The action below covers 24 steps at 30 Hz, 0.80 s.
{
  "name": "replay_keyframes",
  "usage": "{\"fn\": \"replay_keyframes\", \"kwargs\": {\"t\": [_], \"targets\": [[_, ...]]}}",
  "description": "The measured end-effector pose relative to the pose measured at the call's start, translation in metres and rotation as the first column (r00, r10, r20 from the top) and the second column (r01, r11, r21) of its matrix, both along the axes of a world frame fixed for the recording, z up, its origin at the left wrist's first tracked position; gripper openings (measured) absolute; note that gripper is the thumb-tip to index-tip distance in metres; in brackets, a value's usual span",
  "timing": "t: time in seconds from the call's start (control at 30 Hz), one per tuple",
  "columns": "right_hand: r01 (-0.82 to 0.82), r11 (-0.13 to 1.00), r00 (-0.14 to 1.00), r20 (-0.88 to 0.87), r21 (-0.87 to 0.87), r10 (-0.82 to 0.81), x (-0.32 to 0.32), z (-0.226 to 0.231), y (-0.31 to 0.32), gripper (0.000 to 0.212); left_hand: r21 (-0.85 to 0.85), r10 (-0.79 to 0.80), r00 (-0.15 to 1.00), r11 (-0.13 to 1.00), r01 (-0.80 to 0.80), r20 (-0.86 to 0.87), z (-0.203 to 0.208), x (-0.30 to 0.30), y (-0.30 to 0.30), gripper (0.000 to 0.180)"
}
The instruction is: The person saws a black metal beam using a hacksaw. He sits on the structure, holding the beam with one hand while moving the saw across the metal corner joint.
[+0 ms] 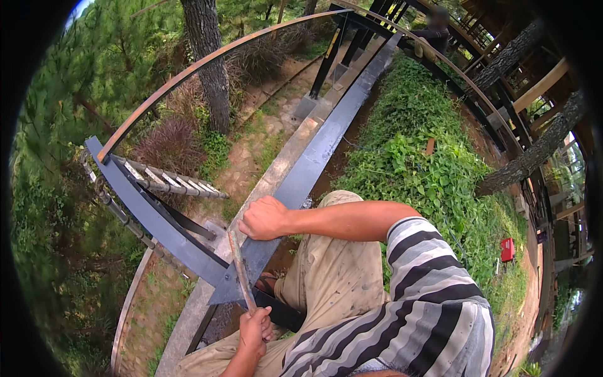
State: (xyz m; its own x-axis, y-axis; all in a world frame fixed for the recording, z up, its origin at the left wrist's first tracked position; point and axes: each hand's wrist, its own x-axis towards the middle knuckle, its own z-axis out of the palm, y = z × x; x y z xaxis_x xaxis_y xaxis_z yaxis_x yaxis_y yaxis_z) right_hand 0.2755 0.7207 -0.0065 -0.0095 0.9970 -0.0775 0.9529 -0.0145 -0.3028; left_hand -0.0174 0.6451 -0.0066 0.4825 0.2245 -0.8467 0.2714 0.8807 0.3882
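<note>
My left hand (pixel 254 332) grips the lower end of a worn brown stick-like tool (pixel 241 267), its fingers wrapped round it. The tool slants up across the end of a grey steel beam (pixel 314 164), and its upper tip stops just short of my right hand. My right hand (pixel 264 217) is closed in a fist over the beam, with the forearm reaching in from the right. Whatever the fist may hold is hidden. Left of the hands, a curved grey steel beam (pixel 160 223) meets the pointed end of the straight one.
A ladder (pixel 173 182) leans by the curved beam. A rusty curved rail (pixel 220 66) arcs overhead past a tree trunk (pixel 210 63). Green plants (pixel 414 151) grow at right, near a red box (pixel 507 249). Another person (pixel 433 31) is at the far end.
</note>
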Motion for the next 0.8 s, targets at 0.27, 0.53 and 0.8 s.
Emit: {"fn": "replay_keyframes", "kwargs": {"t": [0.27,0.53,0.8], "targets": [[0.004,0.999,1.000,0.004,0.032,-0.004,0.0002,-0.0014,-0.0016,0.055,-0.008,0.014,1.000,1.000,-0.014,0.001,0.0004,0.0015,-0.0011,0.038],[-0.002,1.000,1.000,0.010,0.013,0.002,-0.0001,-0.0007,0.0000,0.055,-0.004,0.011,1.000,1.000,-0.011,-0.003,-0.0013,0.0000,-0.0014,0.038],[0.001,1.000,1.000,-0.022,-0.007,-0.001,0.0011,0.0049,-0.0014,0.048,-0.002,0.001,1.000,1.000,-0.001,0.013,-0.0026,0.0003,0.0000,0.037]]}}
